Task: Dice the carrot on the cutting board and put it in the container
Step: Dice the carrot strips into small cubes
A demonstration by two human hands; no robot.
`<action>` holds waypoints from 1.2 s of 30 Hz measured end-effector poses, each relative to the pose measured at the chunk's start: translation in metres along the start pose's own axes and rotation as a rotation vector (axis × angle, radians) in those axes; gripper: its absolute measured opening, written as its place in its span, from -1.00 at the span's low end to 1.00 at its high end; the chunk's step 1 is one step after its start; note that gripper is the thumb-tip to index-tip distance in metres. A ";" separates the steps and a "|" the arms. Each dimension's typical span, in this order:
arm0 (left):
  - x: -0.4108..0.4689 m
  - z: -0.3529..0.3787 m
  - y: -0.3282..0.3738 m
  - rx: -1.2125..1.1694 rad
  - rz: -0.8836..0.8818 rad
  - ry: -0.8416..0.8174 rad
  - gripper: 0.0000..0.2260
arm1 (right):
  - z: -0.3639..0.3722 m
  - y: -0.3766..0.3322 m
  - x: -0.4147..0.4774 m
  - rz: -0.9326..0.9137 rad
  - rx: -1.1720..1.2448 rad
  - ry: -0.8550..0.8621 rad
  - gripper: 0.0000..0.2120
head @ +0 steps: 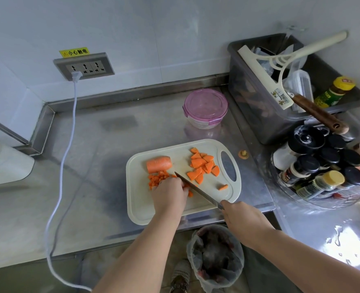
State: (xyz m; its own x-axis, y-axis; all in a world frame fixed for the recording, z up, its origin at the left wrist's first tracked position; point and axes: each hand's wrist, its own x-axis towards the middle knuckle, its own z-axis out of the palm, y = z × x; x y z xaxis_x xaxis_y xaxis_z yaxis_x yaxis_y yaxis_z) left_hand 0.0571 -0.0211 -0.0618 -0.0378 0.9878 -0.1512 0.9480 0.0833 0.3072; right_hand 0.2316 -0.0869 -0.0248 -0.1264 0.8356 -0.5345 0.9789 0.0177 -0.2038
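A pale cutting board (145, 208) lies on the steel counter. On it lie a whole carrot stub (159, 164), a heap of small dice (156, 179) and a pile of flat carrot slices (203, 166); one stray piece (223, 187) lies apart. My left hand (168, 194) presses down on carrot pieces beside the dice, fingers curled over them. My right hand (241, 218) grips a knife handle; the blade (196, 190) slants across the board with its tip by my left fingers. The round container (205, 108) with a pink lid stands closed behind the board.
A grey bin (259, 115) holding a squeegee and bottles stands at the right. In front of it sits a cluster of spice jars (322, 166). A white cable (69, 134) runs from the wall socket down the counter. Below the counter edge is a lined waste bin (215, 256).
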 end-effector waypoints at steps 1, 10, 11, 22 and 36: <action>0.000 0.000 0.000 -0.002 -0.003 0.001 -0.77 | 0.000 -0.001 0.000 0.001 -0.009 0.000 -0.77; 0.002 -0.015 -0.002 -0.050 -0.030 -0.019 -0.86 | -0.021 0.000 0.002 -0.034 0.088 0.123 -0.87; 0.002 -0.017 -0.003 -0.045 -0.032 -0.022 -0.84 | -0.025 0.000 0.002 -0.041 0.094 0.147 -0.86; 0.010 -0.013 0.025 0.093 0.145 -0.096 -0.77 | -0.045 0.014 -0.007 0.030 0.122 0.198 -0.83; 0.027 -0.030 -0.018 0.166 0.225 -0.113 -0.83 | -0.041 0.005 -0.007 0.057 0.111 0.148 -0.76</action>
State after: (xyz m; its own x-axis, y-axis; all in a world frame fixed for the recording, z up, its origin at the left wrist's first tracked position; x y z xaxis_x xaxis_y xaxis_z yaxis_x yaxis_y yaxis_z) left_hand 0.0297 0.0080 -0.0434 0.2060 0.9572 -0.2033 0.9675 -0.1682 0.1887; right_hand 0.2440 -0.0701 0.0110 -0.0383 0.9054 -0.4229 0.9590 -0.0856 -0.2700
